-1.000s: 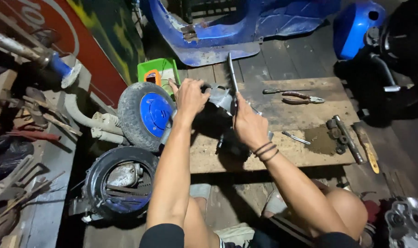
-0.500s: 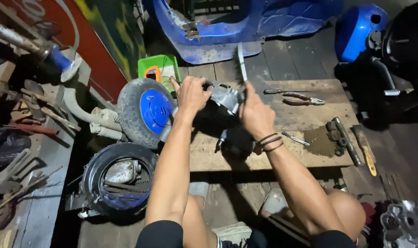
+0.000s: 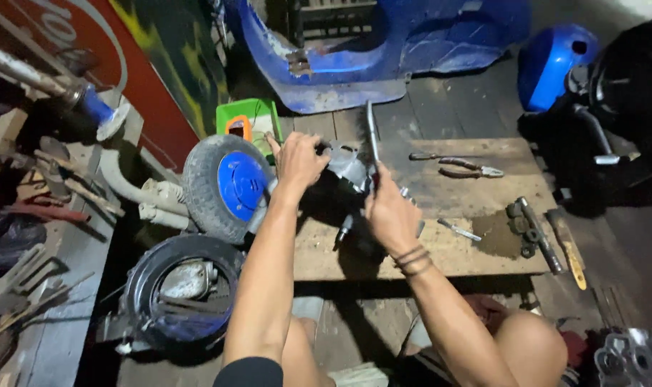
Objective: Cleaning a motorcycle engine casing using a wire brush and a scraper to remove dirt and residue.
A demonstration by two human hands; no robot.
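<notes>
My left hand (image 3: 298, 160) grips the left side of a grey metal engine part (image 3: 346, 166) held over a wooden board (image 3: 476, 193). My right hand (image 3: 389, 212) is closed around the handle of a long thin tool (image 3: 371, 129) that stands upright against the part's right side. The part's dark lower body (image 3: 354, 229) rests on the board between my forearms and is mostly hidden in shadow. Just to the left of my left hand stands a small wheel with a blue hub (image 3: 225, 185).
Pliers (image 3: 463, 166), a small screwdriver (image 3: 458, 230), sockets and a wrench (image 3: 535, 231) and a yellow-handled tool (image 3: 571, 247) lie on the board. A blue scooter body (image 3: 383, 50) is behind, a green box (image 3: 248, 120) beside it, a black tyre (image 3: 179, 294) at lower left.
The view has shifted slightly; both hands keep their grip, and the long tool has tilted from leaning left to nearly upright as the right hand moved with it.
</notes>
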